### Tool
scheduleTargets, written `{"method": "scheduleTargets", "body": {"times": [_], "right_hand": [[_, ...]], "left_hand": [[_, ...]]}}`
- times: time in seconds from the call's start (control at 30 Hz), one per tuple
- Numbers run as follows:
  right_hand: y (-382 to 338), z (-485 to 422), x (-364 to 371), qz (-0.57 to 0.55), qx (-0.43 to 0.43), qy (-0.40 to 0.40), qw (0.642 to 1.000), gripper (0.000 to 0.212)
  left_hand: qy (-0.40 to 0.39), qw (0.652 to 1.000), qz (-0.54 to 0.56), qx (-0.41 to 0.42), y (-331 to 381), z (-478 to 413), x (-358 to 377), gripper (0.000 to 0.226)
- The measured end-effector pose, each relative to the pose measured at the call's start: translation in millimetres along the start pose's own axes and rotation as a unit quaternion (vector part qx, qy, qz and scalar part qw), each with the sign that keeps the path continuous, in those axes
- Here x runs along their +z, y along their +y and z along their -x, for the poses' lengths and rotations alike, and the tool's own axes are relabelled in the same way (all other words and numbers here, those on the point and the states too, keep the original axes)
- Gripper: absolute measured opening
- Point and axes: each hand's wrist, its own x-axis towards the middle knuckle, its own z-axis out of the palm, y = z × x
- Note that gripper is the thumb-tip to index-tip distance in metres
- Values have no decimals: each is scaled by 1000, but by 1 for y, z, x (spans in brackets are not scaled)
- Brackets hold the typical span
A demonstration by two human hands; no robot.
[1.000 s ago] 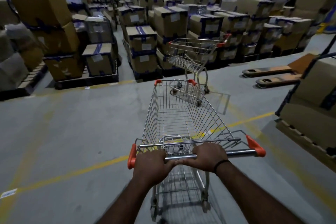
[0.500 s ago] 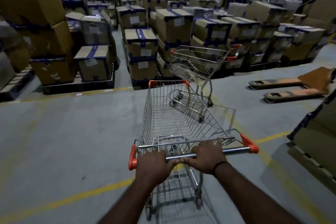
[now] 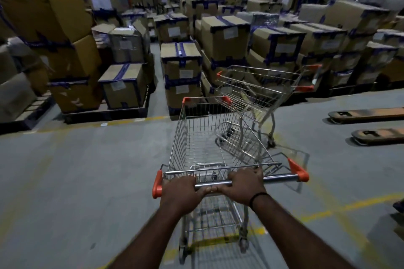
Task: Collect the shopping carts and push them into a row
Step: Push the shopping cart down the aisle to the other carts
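Left hand point(image 3: 178, 194): clenched over the handle bar point(image 3: 281, 178), next to its left orange cap.
Right hand point(image 3: 244, 185): wrapped round the same bar near its middle.
Pushed cart point(image 3: 196, 148): held empty, straight ahead on the grey floor point(image 3: 76, 170).
Change: over the last second the gap to the second cart point(image 3: 258, 89) is closed; the front right corner is now drawn level with its basket.
Meaning: collection is judged near, but the second cart stands skewed, so nesting is not yet lined up.
Hidden: contact between the carts cannot be told; fingertips are concealed under the bar; the pallet forks point(image 3: 371, 113) are cut off at the right; the boxes point(image 3: 181, 65) are dimly lit.
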Motion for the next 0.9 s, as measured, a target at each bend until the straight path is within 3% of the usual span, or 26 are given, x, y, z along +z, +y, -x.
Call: {"method": "scheduleTargets", "body": {"times": [0.1,0.2,0.3,0.6,0.77,0.9], "right_hand": [[18,-50,-7,-9,-14,-3,1000,104],[32,-97,-13,-24,-19,-12,999,93],[43,-141,-19,-27,-24,-19,999,96],[62,-283,-44,-30,-33,-14,999,107],[65,-355,-56,-2,-20,-14,1000,98],[67,-399,-65,-18,-24,-10,999,119]], "left_hand": [[4,1000,8,-10,8,-46,-4,90],[0,1000,2,-23,11,-91,-5,75],[-10,999,6,-37,12,-134,-7,60],[16,999,23,-46,-4,-272,-9,64],[10,998,42,-42,-19,-343,-13,59],[-3,999,41,-35,-27,-387,-17,58]]}}
